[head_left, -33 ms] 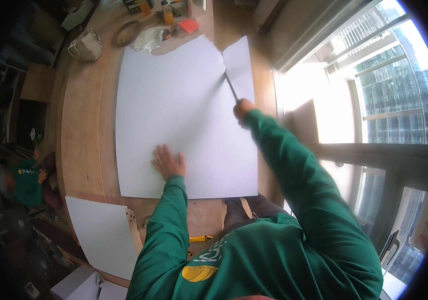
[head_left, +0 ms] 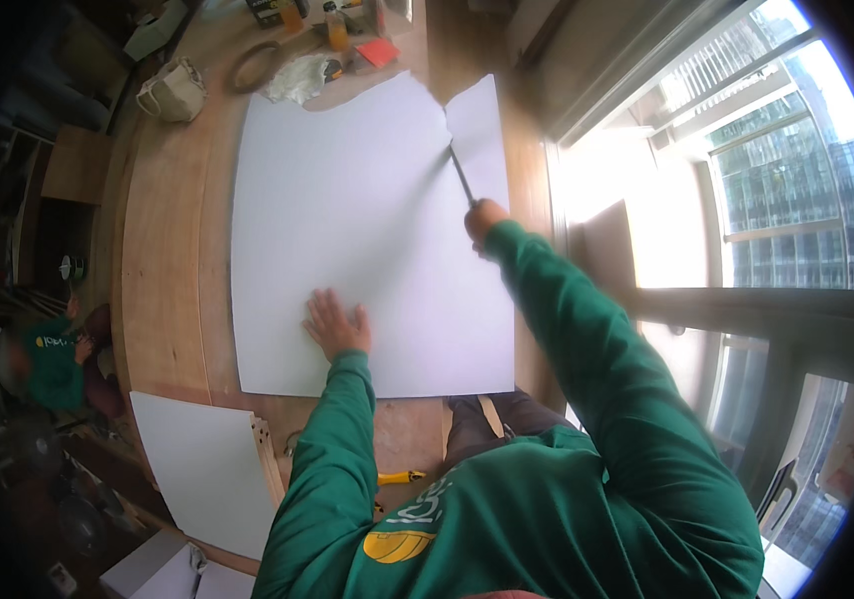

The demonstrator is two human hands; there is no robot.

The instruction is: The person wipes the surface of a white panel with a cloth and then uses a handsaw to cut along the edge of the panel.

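A large white board [head_left: 367, 220] lies flat on the wooden table, its far edge cut in a wavy line. My right hand [head_left: 486, 220] is closed round the handle of a narrow dark-bladed cutting tool [head_left: 462, 175], and its arm is stretched forward. The blade's tip meets the board at the near end of a cut that runs in from the far edge. To the right of that cut is a strip of board [head_left: 477, 125], still joined at its near end. Fingers spread, my left hand [head_left: 335, 324] rests flat on the board's near left part. The tool's handle is mostly hidden.
The wooden table [head_left: 162, 260] extends left. At its far end are a cloth bag [head_left: 172, 90], a brown ring [head_left: 255, 66], crumpled white material [head_left: 297, 78], a bottle [head_left: 335, 28] and a red square [head_left: 378, 52]. Another white panel [head_left: 207, 469] is near left. A yellow-handled tool [head_left: 402, 477] lies close to me. Windows [head_left: 786, 180] line the right. Another person [head_left: 57, 364] sits far left.
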